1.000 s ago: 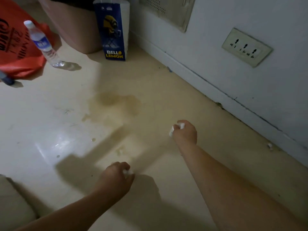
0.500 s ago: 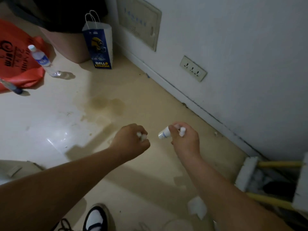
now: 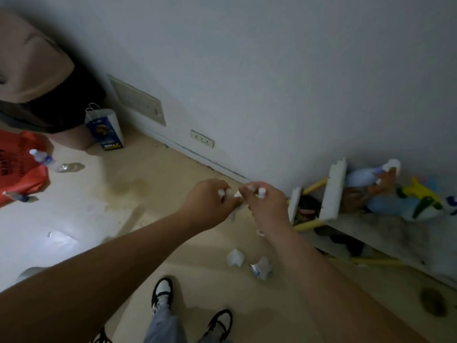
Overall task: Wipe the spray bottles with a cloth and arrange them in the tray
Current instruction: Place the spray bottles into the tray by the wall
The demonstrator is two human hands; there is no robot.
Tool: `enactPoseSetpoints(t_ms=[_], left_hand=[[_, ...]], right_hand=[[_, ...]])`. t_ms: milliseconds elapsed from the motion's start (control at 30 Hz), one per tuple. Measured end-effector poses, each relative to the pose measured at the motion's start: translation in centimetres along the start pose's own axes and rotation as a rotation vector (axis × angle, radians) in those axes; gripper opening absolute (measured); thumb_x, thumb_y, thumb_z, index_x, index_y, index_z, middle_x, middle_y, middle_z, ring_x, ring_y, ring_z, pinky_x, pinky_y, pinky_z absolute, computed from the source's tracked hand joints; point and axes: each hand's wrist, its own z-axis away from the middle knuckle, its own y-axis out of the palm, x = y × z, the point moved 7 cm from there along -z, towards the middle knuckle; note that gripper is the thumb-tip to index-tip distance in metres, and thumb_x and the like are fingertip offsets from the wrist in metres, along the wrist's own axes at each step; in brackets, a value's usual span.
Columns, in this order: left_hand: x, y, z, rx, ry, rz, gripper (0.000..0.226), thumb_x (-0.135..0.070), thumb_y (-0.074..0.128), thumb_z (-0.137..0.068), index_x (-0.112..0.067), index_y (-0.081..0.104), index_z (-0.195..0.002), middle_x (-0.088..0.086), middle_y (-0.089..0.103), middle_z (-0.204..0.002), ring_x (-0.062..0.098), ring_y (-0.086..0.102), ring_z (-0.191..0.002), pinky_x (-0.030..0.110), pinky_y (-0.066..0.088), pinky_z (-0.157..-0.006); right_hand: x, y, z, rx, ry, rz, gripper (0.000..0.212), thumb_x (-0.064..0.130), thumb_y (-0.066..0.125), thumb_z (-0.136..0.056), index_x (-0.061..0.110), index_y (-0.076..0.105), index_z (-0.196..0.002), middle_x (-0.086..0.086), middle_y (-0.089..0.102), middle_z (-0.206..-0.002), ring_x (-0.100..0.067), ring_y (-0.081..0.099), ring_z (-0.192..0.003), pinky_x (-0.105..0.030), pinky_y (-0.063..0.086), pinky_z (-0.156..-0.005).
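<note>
My right hand [image 3: 268, 207] grips a small white spray bottle [image 3: 261, 192] at chest height, and the bottle's end pokes out toward the left. My left hand [image 3: 209, 203] meets it there, fingers curled and pinching a small white piece [image 3: 224, 192] against the bottle's tip. The piece is too small to tell whether it is cloth or a cap. The fingers hide most of the bottle. A larger pale blue spray bottle [image 3: 368, 175] with a white head lies on the low shelf at the right. No tray shows.
Two crumpled white wads [image 3: 235, 258] [image 3: 262, 267] lie on the floor ahead of my shoes [image 3: 162, 290]. A white shelf with yellow rods [image 3: 333, 191] stands along the wall. A water bottle [image 3: 47, 160], a red bag [image 3: 19, 174] and a blue paper bag [image 3: 106, 129] are at the left.
Both hands rose and came together until they touch. The view swung up and right, bringing in the shelf and my shoes.
</note>
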Motion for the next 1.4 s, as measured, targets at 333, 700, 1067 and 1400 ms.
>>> enactPoseSetpoints(t_ms=[333, 700, 1067, 1400], left_hand=[[-17.4, 5.6, 1.2, 0.207, 0.282, -0.009, 0.044, -0.056, 0.059, -0.094, -0.017, 0.062, -0.074, -0.001, 0.065, -0.072, 0.012, 0.061, -0.068, 0.031, 0.046, -0.059], [-29.6, 21.7, -0.6, 0.383, 0.320, 0.057, 0.029, -0.040, 0.057, -0.102, -0.019, 0.063, -0.084, 0.003, 0.061, -0.080, 0.018, 0.063, -0.071, 0.034, 0.050, -0.064], [-34.5, 37.9, -5.6, 0.363, 0.080, 0.014, 0.009, -0.042, 0.057, -0.103, -0.037, 0.057, -0.096, 0.000, 0.065, -0.093, 0.023, 0.065, -0.093, 0.030, 0.047, -0.079], [-36.0, 40.1, -6.4, 0.354, -0.103, 0.192, 0.034, -0.033, 0.062, -0.102, -0.019, 0.066, -0.132, -0.001, 0.062, -0.112, 0.015, 0.058, -0.103, 0.026, 0.045, -0.089]], right_hand=[[-1.7, -17.1, 7.1, -0.343, 0.164, -0.091, 0.011, 0.029, 0.064, -0.099, 0.024, 0.070, -0.091, 0.008, 0.068, -0.085, -0.010, 0.065, -0.081, -0.025, 0.054, -0.072], [-14.1, -33.9, 7.5, -0.539, 0.233, -0.161, 0.025, 0.030, 0.054, -0.103, 0.023, 0.060, -0.080, 0.004, 0.060, -0.080, -0.010, 0.056, -0.075, -0.026, 0.042, -0.063], [-25.7, -45.8, -0.1, -0.519, 0.255, -0.309, 0.016, 0.027, 0.054, -0.104, 0.019, 0.065, -0.113, 0.001, 0.066, -0.100, -0.010, 0.062, -0.090, -0.024, 0.044, -0.068], [-27.4, -47.8, -1.7, -0.556, 0.321, 0.010, 0.017, 0.045, 0.044, -0.104, 0.037, 0.059, -0.107, 0.006, 0.066, -0.094, -0.019, 0.063, -0.089, -0.038, 0.051, -0.080]])
